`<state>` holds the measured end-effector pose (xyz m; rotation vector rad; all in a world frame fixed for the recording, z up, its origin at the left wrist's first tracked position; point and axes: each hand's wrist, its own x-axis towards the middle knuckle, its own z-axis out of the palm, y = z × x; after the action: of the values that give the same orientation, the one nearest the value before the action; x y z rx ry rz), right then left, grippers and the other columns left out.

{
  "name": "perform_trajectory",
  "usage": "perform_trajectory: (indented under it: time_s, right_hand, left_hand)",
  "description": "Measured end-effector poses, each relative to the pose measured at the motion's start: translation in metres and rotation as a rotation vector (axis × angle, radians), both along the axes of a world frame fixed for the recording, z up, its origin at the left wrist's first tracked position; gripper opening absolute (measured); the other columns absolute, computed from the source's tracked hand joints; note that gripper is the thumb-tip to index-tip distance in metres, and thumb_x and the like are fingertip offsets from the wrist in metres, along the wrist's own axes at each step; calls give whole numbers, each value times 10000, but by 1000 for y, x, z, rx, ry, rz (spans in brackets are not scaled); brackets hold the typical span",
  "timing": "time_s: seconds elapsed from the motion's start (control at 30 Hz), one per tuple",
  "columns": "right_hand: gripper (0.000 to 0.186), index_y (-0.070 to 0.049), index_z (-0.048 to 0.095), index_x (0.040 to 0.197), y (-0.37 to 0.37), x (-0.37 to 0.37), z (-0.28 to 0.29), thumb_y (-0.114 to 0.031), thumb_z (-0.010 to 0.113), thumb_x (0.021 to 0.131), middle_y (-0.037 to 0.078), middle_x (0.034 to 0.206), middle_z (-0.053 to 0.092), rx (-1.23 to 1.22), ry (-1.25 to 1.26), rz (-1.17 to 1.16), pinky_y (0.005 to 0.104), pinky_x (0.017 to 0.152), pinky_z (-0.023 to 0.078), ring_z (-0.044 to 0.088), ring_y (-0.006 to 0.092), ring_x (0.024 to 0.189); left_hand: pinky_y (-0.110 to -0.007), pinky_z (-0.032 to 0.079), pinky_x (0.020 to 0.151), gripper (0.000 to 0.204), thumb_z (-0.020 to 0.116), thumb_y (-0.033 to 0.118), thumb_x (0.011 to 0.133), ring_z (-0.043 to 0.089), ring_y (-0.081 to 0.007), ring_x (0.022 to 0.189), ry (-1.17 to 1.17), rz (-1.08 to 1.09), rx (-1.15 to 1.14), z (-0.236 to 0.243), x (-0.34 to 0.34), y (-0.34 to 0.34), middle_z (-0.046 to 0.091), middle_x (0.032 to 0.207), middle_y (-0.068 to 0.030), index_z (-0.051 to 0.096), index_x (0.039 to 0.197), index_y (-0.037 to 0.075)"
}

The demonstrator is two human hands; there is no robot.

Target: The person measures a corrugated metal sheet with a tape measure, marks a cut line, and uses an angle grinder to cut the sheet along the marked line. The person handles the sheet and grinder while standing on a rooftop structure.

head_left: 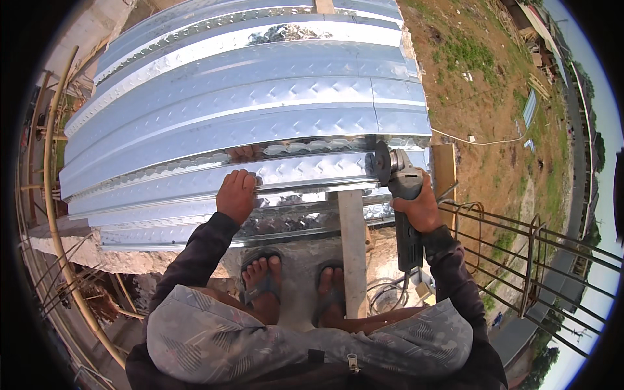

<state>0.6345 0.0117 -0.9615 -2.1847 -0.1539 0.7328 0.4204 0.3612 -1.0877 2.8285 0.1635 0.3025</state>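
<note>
From the head camera, looking straight down: the right hand [419,207] is wrapped shut around the body of an angle grinder [403,195], fingers closed tight on the grey housing, with the handle and cord trailing back past the wrist toward the person. The cutting disc [379,162] stands on edge just left of those fingers, at the near-right edge of the corrugated metal sheet [247,104]. The left hand [236,194] presses flat on a raised rib of the sheet, fingers curled over the rib, palm down, holding it rather than lifting it.

The sheet spreads away from both hands, shiny, embossed and ribbed. It looks thin and light for its size, stiff along the ribs yet likely springy across them, with sharp cut edges; pressing on a rib top close to the cut, as the left hand does, seems the safest hold. The grinder looks heavy and twist-prone, best gripped around its body.

A pale flat bar [353,247] runs under the sheet between the hands, beside the person's sandalled feet [263,276]. Steel rebar [520,240] juts out right of the right-hand fingers.
</note>
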Motion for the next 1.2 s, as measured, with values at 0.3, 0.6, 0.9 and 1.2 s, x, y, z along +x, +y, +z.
perform_trajectory:
  time_s: [0.3, 0.6, 0.9, 1.2]
  right_hand:
    - [897, -36, 309, 1435, 4, 3, -2, -126, 779, 677, 120, 1117, 614, -58, -26, 4, 338, 896, 511, 614, 221, 1025]
    - [923, -25, 277, 1444, -4, 7, -9, -133, 790, 685, 139, 1146, 609, 28, 17, -16, 342, 925, 505, 610, 233, 1062]
    - [878, -6, 312, 1399, -6, 7, -21, -152, 789, 677, 164, 1125, 621, 36, -45, 50, 364, 888, 528, 634, 254, 1030]
    - [932, 13, 283, 1419, -9, 11, -22, -147, 813, 669, 137, 1110, 628, -6, -59, 66, 349, 873, 520, 626, 236, 985]
  left_hand:
    - [-415, 440, 777, 129, 590, 58, 747, 535, -301, 869, 0, 6, -2, -3, 3, 4, 533, 905, -114, 527, 860, 56]
    - [-408, 444, 809, 212, 599, 56, 759, 538, -297, 925, 83, -101, 9, 19, 9, -1, 526, 957, -129, 546, 963, 38]
    - [-500, 515, 813, 525, 677, 356, 858, 657, -373, 961, 1199, -860, -609, 183, 70, -116, 647, 1016, -244, 520, 1121, -70]
    - [-358, 517, 923, 522, 787, 222, 839, 627, -191, 1075, 563, -5, -2450, 59, 81, -317, 630, 1158, -64, 512, 1250, 56]
